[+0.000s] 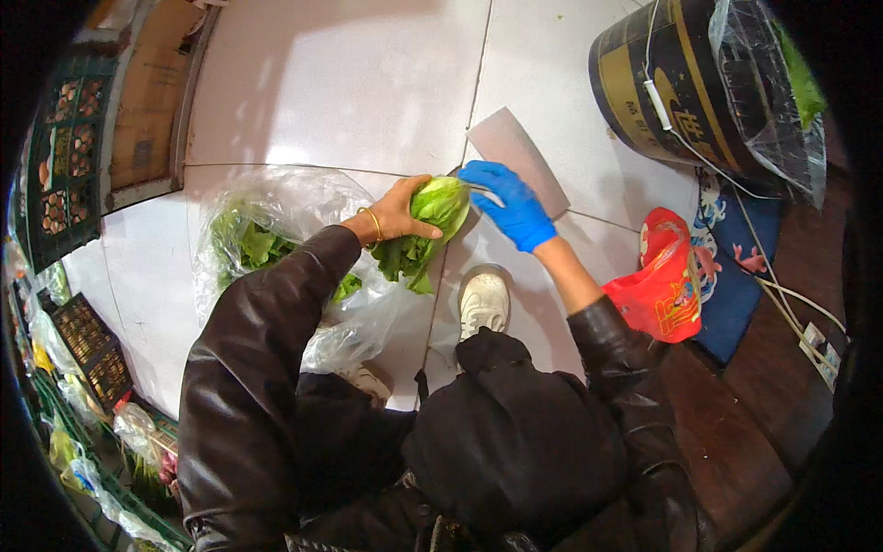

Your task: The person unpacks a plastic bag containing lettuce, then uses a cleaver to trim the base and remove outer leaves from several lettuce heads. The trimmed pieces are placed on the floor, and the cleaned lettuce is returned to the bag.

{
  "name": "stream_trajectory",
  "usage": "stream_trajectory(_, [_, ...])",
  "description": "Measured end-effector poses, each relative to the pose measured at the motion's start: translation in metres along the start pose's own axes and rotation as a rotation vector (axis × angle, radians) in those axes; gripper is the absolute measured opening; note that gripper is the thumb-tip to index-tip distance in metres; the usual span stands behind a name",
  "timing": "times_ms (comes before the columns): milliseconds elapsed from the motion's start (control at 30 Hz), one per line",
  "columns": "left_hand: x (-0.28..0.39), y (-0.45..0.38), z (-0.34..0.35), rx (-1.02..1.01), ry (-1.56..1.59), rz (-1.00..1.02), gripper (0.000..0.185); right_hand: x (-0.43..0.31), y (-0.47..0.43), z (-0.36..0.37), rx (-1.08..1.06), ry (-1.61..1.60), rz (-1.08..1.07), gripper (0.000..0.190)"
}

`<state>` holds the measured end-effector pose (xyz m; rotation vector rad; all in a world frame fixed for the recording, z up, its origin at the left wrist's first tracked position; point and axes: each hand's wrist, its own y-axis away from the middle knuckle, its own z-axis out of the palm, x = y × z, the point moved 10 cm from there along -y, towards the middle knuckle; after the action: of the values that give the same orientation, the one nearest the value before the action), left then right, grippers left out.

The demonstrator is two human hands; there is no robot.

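My bare left hand [402, 212], with a gold-coloured bangle at the wrist, grips a head of leafy green lettuce [448, 201]. Its pale base points up to the right and its loose leaves hang toward me. My right hand [509, 201] wears a blue glove and is slightly blurred. Its fingertips are at the lettuce's base, thumb apart from the fingers; whether it holds something thin is unclear. Left of the lettuce, a clear plastic bag [310, 196] with more green leaves [261, 247] lies on the floor. A flat greyish rectangular piece [517, 155] shows behind the gloved hand.
A black-and-gold bucket [638, 90] with a clear plastic bag [772, 96] stands at upper right. Below it lies a red plastic bag [659, 290] by a blue mat [738, 297] and cords. Crates [69, 159] and bagged produce line the left side. My white shoe [484, 300] is below the lettuce.
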<state>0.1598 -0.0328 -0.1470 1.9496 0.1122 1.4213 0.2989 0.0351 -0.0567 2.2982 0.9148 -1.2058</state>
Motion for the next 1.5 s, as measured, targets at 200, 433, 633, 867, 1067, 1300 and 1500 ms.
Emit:
stream_trajectory(200, [0.006, 0.017, 0.005, -0.080, 0.177, -0.019, 0.116, 0.029, -0.001, 0.043, 0.050, -0.288, 0.129, 0.029])
stream_trajectory(433, [0.007, 0.018, 0.008, -0.125, 0.146, -0.022, 0.119, 0.016, -0.002, 0.037, 0.148, -0.301, 0.059, 0.016])
stream_trajectory(633, [0.008, 0.020, 0.002, -0.156, 0.517, -0.092, 0.085, 0.047, 0.003, 0.044, 0.182, -0.461, 0.401, 0.007])
stream_trajectory(867, [-0.009, 0.020, 0.000, -0.159, 0.580, -0.167, 0.080, 0.043, 0.001, 0.042, 0.238, -0.509, 0.357, 0.013])
stream_trajectory(1067, [-0.003, 0.020, -0.002, -0.137, 0.568, -0.164, 0.085, 0.048, -0.012, 0.043, 0.138, -0.607, 0.423, 0.016])
stream_trajectory(1300, [0.009, 0.018, 0.000, -0.123, 0.591, -0.090, 0.076, -0.004, -0.019, 0.045, -0.009, -0.144, 0.010, 0.018])
stream_trajectory(1500, [0.003, 0.014, -0.001, -0.128, 0.631, -0.111, 0.074, 0.026, -0.018, 0.056, -0.129, -0.466, 0.203, 0.025])
